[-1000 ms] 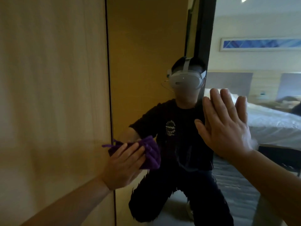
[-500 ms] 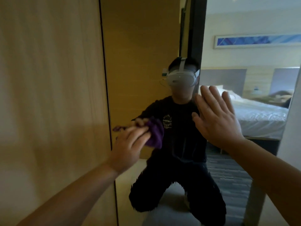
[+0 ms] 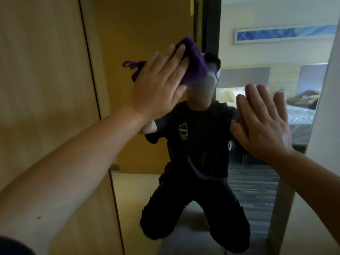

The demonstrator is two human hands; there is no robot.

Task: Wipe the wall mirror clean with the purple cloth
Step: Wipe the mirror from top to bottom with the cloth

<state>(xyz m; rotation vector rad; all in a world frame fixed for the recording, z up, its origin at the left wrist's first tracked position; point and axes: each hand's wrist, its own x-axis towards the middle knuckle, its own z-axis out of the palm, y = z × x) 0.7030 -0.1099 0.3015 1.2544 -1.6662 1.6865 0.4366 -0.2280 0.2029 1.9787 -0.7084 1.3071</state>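
1. The wall mirror (image 3: 139,24) stood upright, its long axis vertical; its left edge ran as a dark line beside a wood panel (image 3: 40,70), and its right edge met a pale wall strip (image 3: 323,107)
2. The purple cloth (image 3: 193,65) lay bunched against the upper middle of the glass, its long axis slanting from lower left to upper right, with a loose tasselled corner trailing toward the left
3. The left hand (image 3: 160,83) pressed flat on the cloth, fingers extended and close together, pointing up and to the right; the palm pinned the cloth to the glass rather than gripping it
4. The right hand (image 3: 263,126) was spread wide and held nothing, its fingers pointing upward at the right part of the glass; whether the palm touched the glass could not be told
5. The two hands were well apart, the left higher than the right
6. Uncovered glass lay above the cloth, to its left as far as the mirror edge, and across the whole lower half
7. The glass reflected a kneeling person in dark clothing and a bed (image 3: 298,116) behind
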